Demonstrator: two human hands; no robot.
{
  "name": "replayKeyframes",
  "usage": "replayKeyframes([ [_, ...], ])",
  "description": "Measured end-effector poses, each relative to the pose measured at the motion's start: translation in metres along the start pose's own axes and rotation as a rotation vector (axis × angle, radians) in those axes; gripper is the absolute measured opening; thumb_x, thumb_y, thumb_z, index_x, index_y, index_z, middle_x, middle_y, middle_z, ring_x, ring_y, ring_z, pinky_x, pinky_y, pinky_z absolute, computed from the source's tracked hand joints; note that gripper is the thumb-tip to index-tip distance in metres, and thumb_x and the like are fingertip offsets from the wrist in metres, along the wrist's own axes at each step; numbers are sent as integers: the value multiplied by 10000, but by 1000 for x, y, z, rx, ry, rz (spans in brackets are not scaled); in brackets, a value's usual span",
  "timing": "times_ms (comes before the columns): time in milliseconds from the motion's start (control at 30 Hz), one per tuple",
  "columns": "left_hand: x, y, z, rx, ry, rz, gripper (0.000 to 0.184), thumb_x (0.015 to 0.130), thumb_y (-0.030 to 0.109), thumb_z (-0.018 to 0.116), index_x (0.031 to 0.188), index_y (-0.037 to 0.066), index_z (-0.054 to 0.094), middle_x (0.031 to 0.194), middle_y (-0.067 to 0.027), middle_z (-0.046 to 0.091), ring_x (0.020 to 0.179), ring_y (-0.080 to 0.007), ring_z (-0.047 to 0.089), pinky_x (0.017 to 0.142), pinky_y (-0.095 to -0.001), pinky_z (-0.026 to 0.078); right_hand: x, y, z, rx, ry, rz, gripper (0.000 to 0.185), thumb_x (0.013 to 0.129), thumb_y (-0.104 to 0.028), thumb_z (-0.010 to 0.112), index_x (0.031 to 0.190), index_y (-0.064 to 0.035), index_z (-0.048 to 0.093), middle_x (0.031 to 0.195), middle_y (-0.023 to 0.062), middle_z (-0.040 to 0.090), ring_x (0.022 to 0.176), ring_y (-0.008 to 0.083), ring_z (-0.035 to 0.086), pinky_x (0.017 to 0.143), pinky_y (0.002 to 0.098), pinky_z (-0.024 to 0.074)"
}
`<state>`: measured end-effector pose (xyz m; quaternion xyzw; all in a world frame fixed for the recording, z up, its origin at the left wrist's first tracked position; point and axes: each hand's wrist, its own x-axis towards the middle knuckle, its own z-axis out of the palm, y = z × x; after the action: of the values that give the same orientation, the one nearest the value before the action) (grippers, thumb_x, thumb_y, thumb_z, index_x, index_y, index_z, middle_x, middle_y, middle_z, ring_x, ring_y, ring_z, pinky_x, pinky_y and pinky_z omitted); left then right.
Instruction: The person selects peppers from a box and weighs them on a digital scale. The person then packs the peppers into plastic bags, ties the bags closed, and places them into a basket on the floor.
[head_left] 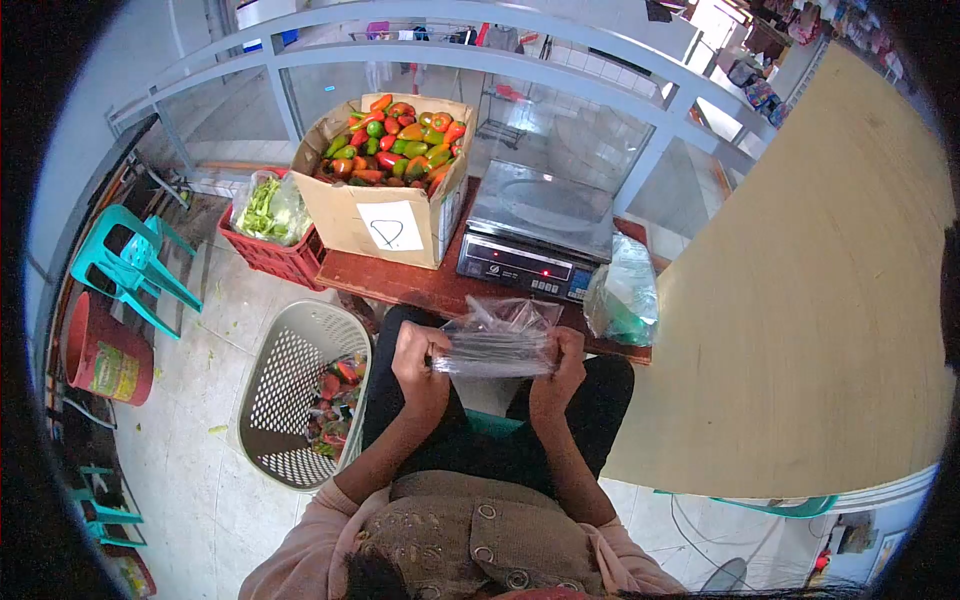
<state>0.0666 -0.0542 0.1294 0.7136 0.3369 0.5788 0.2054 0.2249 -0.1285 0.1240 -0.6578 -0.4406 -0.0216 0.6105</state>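
Both my hands hold a stack of clear plastic bags point(495, 352) above my lap. My left hand point(418, 368) pinches the stack's left end, and my right hand point(562, 372) grips the right end. Loose, crinkled plastic rises from the far side of the stack. Just beyond the hands, a digital scale point(530, 265) with red lit digits stands on a reddish-brown bench point(400, 289). To its left is a cardboard box point(330, 210) marked with a letter, filled with red, green and orange peppers point(395, 145).
A perforated laundry-style basket point(275, 385) with bagged peppers point(335, 405) sits left of my legs. Behind it are a red crate point(270, 255) with bagged green vegetables point(268, 212), a teal stool point(125, 250) and a red bucket point(110, 345). A wooden board point(800, 300) fills the right; more plastic point(625, 290) lies beside the scale.
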Motion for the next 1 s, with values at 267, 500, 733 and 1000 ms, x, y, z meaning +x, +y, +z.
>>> replayKeyframes([
  [267, -4, -8, 4, 13, -169, -54, 205, 688, -16, 608, 891, 8, 588, 846, -142, 557, 834, -315, 570, 709, -366, 479, 1, -4, -2, -61, -191, 69, 306, 749, 38, 527, 1048, -20, 540, 971, 138, 580, 889, 298, 588, 842, 364, 457],
  [500, 9, -2, 8, -97, -315, 172, 344, 580, -139, 546, 888, 6, 591, 879, -162, 571, 849, -359, 593, 723, -410, 489, -8, 2, 7, -329, -321, -40, 487, 739, 36, 527, 1219, -9, 461, 1087, 220, 575, 1008, 401, 575, 907, 448, 434],
  [733, 10, -16, 11, 67, -222, -41, 276, 589, -148, 552, 824, -2, 559, 836, -144, 531, 745, -339, 603, 627, -390, 494, -8, 53, 2, -138, -214, 93, 526, 759, 45, 439, 1282, -13, 418, 1130, 260, 576, 1013, 446, 573, 902, 462, 439],
  [1000, -1, -84, 48, 188, -729, -164, 185, 736, -23, 541, 897, 64, 569, 915, -134, 545, 872, -355, 576, 730, -460, 459, -16, 95, -18, -414, -815, 360, 357, 860, -115, 577, 1206, -38, 537, 1006, 224, 622, 913, 387, 614, 842, 445, 472],
])
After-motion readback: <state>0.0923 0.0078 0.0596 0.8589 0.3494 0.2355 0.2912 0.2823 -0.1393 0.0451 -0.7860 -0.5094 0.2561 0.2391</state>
